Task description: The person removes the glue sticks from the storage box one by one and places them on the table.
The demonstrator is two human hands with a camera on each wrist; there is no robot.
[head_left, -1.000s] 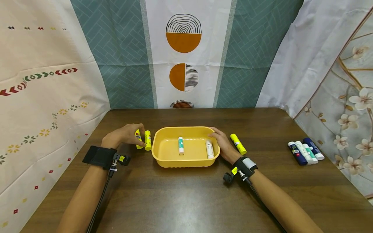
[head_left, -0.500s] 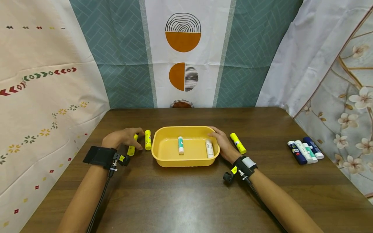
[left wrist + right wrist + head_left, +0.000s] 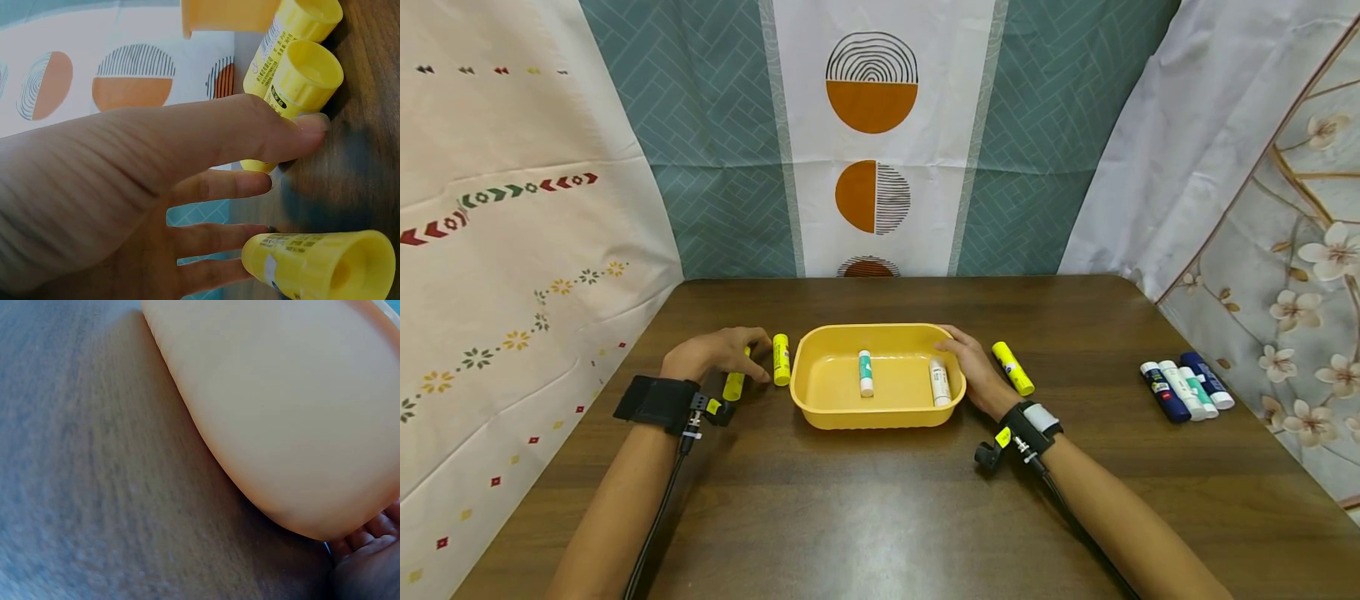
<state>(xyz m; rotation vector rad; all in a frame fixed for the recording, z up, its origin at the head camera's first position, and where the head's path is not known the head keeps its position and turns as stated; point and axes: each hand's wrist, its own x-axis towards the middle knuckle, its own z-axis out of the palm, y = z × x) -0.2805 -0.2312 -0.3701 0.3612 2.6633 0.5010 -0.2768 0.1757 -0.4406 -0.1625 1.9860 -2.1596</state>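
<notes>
My left hand (image 3: 715, 354) hovers low at the left of the table, thumb and fingers spread. Under it shows a yellow glue stick (image 3: 734, 385); in the left wrist view a glue stick (image 3: 325, 269) lies right at the lower fingertips. Another yellow glue stick (image 3: 781, 360) sits between that hand and a yellow plastic basin (image 3: 868, 422). The left wrist view has two side by side beyond the thumb, which overlaps one glue stick (image 3: 306, 75). My right hand (image 3: 977, 371) grips the basin's right wall, thumb over the rim. Inside lie a teal-and-white glue stick (image 3: 866, 373) and a white one (image 3: 939, 383).
Right of the right forearm a yellow glue stick (image 3: 1012, 369) lies tilted. Several blue, white and teal glue sticks (image 3: 1186, 392) lie in a row at the table's right. Curtains (image 3: 880, 142) hang behind the table's back edge. Cables run along both forearms from the wrist cameras.
The yellow glue stick that was between the left thumb and fingers no longer shows there; one now shows further left, under the hand. The right hand and basin have stayed put.
</notes>
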